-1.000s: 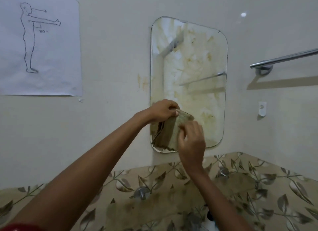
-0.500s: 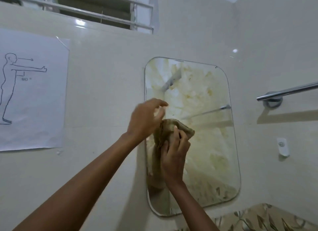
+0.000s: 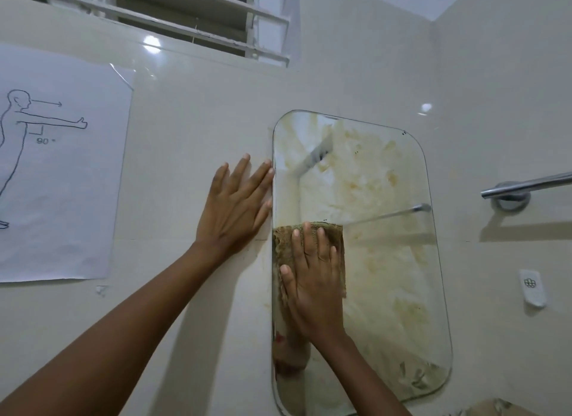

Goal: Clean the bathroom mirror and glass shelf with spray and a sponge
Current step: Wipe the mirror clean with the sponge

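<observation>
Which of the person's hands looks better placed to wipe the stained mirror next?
Right, most likely. The right hand presses the brown cloth flat against the mirror near its left edge. The left hand lies flat on the wall beside the mirror, with no cloth.

Mirror (image 3: 387,260) glass above and right of the cloth (image 3: 283,242) lies open. Left grip (image 3: 235,208), flat on the wall, blocks the mirror's left edge; towel rail (image 3: 526,185) juts out at far right.
</observation>
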